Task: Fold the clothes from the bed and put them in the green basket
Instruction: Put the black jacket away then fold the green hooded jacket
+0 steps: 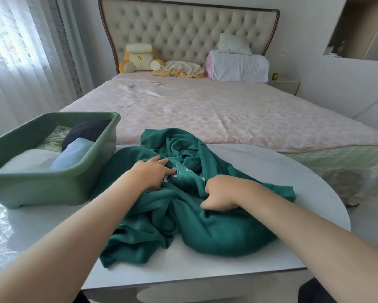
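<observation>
The green top [216, 232] lies crumpled on the table [293, 171], so bunched that its sleeves and hem cannot be told apart; only a short run of zip [180, 171] and some pale print show in its middle folds. The left hand [153, 173] rests flat on the top's near-left part, fingers fairly straight and reaching to the zip; its thumb is tucked under the palm, so whether it pinches cloth cannot be told. The right hand [221, 193] sits on the top's middle, its fingers curled down into a fold that it grips, fingertips buried in the cloth. Both forearms cross the top's near edge and cover part of it.

Left of the top, just beside it, stands the basket [41, 189], holding a pale blue piece [74, 154], a dark one [85, 130], a white one [28, 160] and a patterned one [54, 136], each half hidden by the wall. Beyond the top stretches the bed [227, 114], with pillows [238, 66] and a yellow cushion [137, 60] at its far end
</observation>
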`<state>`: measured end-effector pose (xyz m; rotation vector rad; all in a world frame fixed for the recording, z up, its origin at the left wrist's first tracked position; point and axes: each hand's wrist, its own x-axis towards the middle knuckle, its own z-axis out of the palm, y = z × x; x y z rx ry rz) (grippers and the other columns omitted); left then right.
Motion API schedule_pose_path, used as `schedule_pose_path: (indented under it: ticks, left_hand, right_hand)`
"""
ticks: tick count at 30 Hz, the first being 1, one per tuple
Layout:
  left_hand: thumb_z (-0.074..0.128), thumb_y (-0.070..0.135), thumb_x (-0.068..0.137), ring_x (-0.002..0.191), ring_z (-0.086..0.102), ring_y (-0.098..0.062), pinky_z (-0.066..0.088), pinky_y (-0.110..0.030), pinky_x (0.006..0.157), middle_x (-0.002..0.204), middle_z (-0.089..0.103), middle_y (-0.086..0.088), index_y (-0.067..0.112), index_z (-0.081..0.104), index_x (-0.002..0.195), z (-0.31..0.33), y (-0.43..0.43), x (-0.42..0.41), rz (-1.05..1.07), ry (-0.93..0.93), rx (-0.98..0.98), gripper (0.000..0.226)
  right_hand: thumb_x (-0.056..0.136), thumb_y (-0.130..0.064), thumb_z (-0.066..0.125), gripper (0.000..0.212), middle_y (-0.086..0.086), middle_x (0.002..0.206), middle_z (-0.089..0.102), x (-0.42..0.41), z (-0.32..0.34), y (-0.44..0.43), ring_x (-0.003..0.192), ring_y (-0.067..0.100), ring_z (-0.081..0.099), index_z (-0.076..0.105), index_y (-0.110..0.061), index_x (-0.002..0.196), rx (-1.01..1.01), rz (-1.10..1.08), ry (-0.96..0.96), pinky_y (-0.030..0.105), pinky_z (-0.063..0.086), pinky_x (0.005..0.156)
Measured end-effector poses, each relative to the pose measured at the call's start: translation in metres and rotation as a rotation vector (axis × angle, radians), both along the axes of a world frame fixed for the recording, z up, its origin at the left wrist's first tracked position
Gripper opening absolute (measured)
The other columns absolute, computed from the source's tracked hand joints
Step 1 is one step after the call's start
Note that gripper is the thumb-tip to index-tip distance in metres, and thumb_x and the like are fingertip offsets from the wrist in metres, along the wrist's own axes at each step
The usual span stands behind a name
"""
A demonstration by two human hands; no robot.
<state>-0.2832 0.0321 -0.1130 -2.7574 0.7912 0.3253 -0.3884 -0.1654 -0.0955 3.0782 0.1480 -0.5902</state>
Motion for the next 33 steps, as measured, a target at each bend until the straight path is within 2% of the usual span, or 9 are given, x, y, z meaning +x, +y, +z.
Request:
schedule_pose_path:
  ticks: [5, 8, 11, 13, 16, 19, 22, 28, 33]
  left_hand:
    - [0.038, 0.000, 0.087, 0.148, 0.025, -0.020, 0.028, -0.040, 0.118, 0.163, 0.022, 0.004, 0.034, 0.038, 0.151, 0.030, 0.005, -0.009, 0.050, 0.256, -0.188, 0.072]
    - [0.036, 0.003, 0.094, 0.119, 0.058, -0.021, 0.051, -0.038, 0.094, 0.154, 0.041, 0.003, 0.035, 0.049, 0.143, 0.036, 0.002, -0.011, 0.086, 0.153, -0.474, 0.059]
    - [0.041, 0.037, 0.104, 0.149, 0.021, -0.025, 0.023, -0.045, 0.120, 0.164, 0.019, 0.000, 0.041, 0.023, 0.155, 0.016, -0.007, -0.012, -0.010, -0.058, -0.368, 0.054]
    - [0.034, 0.049, 0.103, 0.153, 0.000, -0.022, -0.001, -0.044, 0.124, 0.166, 0.010, -0.001, 0.042, 0.014, 0.156, 0.001, -0.006, -0.009, -0.028, -0.036, -0.250, 0.057]
    - [0.034, 0.059, 0.098, 0.149, 0.020, -0.018, -0.002, -0.044, 0.124, 0.158, 0.035, 0.002, 0.044, 0.035, 0.146, -0.006, 0.005, 0.000, -0.035, -0.047, -0.270, 0.050]
    - [0.036, 0.061, 0.095, 0.137, 0.037, -0.018, 0.010, -0.040, 0.122, 0.144, 0.048, 0.003, 0.045, 0.047, 0.134, -0.002, 0.008, -0.003, -0.061, -0.107, -0.268, 0.044]
    - [0.034, 0.056, 0.097, 0.133, 0.038, -0.020, 0.021, -0.038, 0.116, 0.143, 0.047, 0.002, 0.046, 0.044, 0.137, -0.001, 0.006, -0.009, -0.035, -0.096, -0.254, 0.042]
    - [0.027, 0.048, 0.097, 0.129, 0.038, -0.024, 0.034, -0.046, 0.107, 0.134, 0.052, 0.001, 0.046, 0.056, 0.125, 0.020, -0.005, -0.016, 0.061, 0.043, -0.254, 0.040]
    - [0.038, 0.046, 0.101, 0.121, 0.051, -0.025, 0.044, -0.043, 0.102, 0.131, 0.058, -0.002, 0.027, 0.062, 0.124, 0.030, -0.031, -0.006, 0.056, 0.007, -0.237, 0.039]
  right_hand:
    - [0.083, -0.035, 0.047, 0.027, 0.001, 0.062, 0.055, 0.016, 0.006, -0.009, 0.059, 0.020, 0.055, 0.045, -0.022, 0.061, 0.102, -0.015, -0.285, 0.034, 0.044, 0.066]
    - [0.089, -0.014, 0.046, 0.021, 0.000, 0.113, 0.058, 0.041, -0.010, -0.016, 0.105, 0.022, 0.052, 0.060, -0.028, 0.095, 0.086, -0.003, -0.530, 0.039, 0.041, 0.096]
    - [0.098, -0.022, 0.052, 0.054, 0.007, 0.162, 0.022, 0.058, -0.029, -0.019, 0.146, 0.027, 0.028, 0.036, -0.024, 0.150, 0.118, 0.043, -0.374, 0.041, 0.028, 0.117]
    - [0.099, -0.049, 0.049, 0.077, 0.006, 0.169, 0.000, 0.064, -0.040, -0.019, 0.150, 0.030, 0.023, 0.008, -0.029, 0.160, 0.111, 0.023, -0.239, 0.045, 0.028, 0.118]
    - [0.090, -0.077, 0.033, 0.092, 0.008, 0.165, 0.021, 0.072, -0.046, -0.025, 0.142, 0.033, 0.039, -0.007, -0.032, 0.160, 0.028, -0.071, -0.200, 0.048, 0.037, 0.110]
    - [0.086, -0.081, 0.028, 0.096, 0.011, 0.146, 0.052, 0.067, -0.037, -0.023, 0.126, 0.033, 0.054, 0.027, -0.017, 0.157, -0.113, -0.121, -0.184, 0.041, 0.045, 0.096]
    - [0.090, -0.069, 0.033, 0.072, 0.008, 0.125, 0.066, 0.052, -0.023, -0.016, 0.109, 0.028, 0.062, 0.064, -0.014, 0.124, -0.268, -0.113, -0.140, 0.035, 0.046, 0.081]
    - [0.090, -0.040, 0.047, 0.031, 0.002, 0.068, 0.058, 0.010, 0.021, -0.010, 0.062, 0.018, 0.059, 0.053, -0.015, 0.073, -0.113, -0.078, 0.037, 0.030, 0.044, 0.061]
    - [0.078, -0.011, 0.050, 0.018, 0.006, 0.084, 0.071, 0.032, 0.008, -0.033, 0.077, 0.023, 0.066, 0.066, -0.015, 0.073, 0.007, -0.066, -0.068, 0.031, 0.051, 0.064]
